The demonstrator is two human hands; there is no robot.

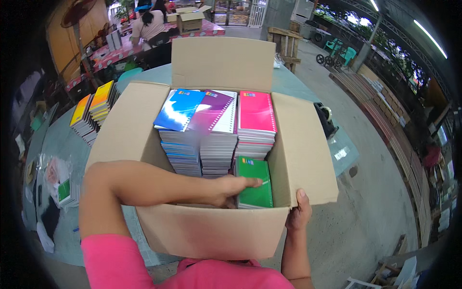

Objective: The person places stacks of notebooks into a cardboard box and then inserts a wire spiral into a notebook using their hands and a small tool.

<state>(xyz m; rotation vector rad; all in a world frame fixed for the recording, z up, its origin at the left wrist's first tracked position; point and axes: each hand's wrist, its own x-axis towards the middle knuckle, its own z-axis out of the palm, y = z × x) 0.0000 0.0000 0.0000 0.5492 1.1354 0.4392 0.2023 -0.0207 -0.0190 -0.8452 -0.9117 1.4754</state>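
Observation:
An open cardboard box [211, 231] stands on the table in front of me, its flaps spread. Stacks of small notebooks fill its far half: a blue notebook [180, 110] tops the left stack, a purple notebook [210, 108] lies aslant beside it, and a pink notebook [256, 111] tops the right stack. In the near right corner is a green notebook [254, 180] on top of a pile. My left hand [233, 189] reaches inside and grips the green notebooks, thumb on the cover, fingers partly hidden. My right hand [299, 212] holds the box's near right corner.
Stacks of yellow and orange notebooks [89, 113] stand on the table to the left. More green-topped notebooks [67, 191] lie by a clear plastic bag [54, 168]. A black tape dispenser [326, 120] sits beyond the right flap. Another person [153, 29] is at a farther table.

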